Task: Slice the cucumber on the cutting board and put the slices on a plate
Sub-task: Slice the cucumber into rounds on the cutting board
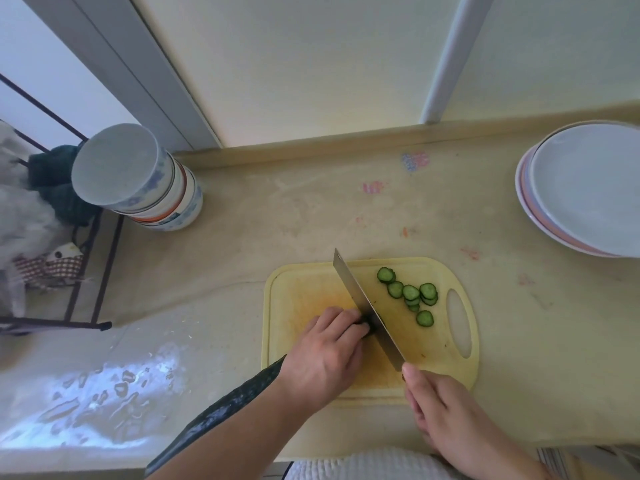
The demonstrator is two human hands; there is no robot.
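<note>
A long dark-green cucumber [221,407] lies diagonally, its tip on the yellow cutting board [301,289] and its tail reaching off the board toward the counter's front edge. My left hand [325,355] grips the cucumber near its cut end, fingers curled over it. My right hand [440,407] holds the handle of a cleaver [367,306], whose blade stands against the cucumber's cut end, right beside my left fingertips. Several round slices [412,294] lie on the right part of the board. The handle itself is hidden in my right hand.
A stack of white plates [585,188] sits at the back right of the beige counter. At the back left stands a stack of upturned bowls [138,178]. A dark wire rack [86,271] with cloths is at the far left. A wet patch covers the counter front left.
</note>
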